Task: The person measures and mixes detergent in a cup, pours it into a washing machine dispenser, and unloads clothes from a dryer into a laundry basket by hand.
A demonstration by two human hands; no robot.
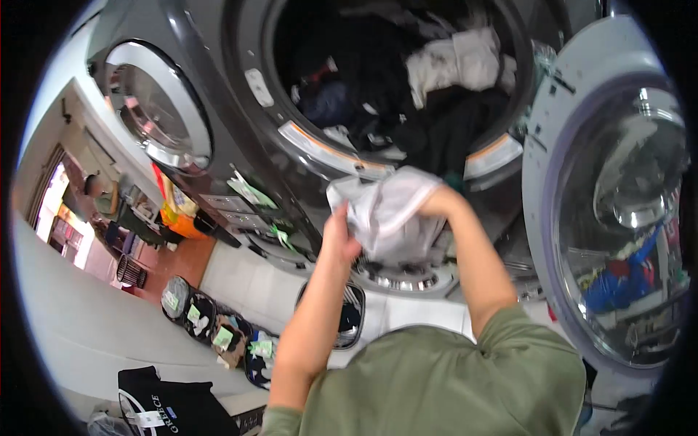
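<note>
A white, sheer mesh laundry bag point(389, 218) is spread between my hands, just below the drum opening of a dark front-loading washing machine point(320, 156). My left hand point(339, 236) is closed on its left edge, thumb upward. At the other side, my right hand point(440, 202) reaches in at the rim, its fingers hidden by the fabric. Dark clothes point(371, 80) fill much of the drum behind the bag. A pale bundled cloth point(458, 62) lies on top of them, toward the right.
The round glass door point(534, 196) stands swung out on my right. A second machine's door point(196, 138) is at upper left. On the floor are a dark basket point(352, 338) and several tagged laundry bundles point(225, 338). A black shirt point(182, 410) lies lower left. Another person point(109, 200) is far left.
</note>
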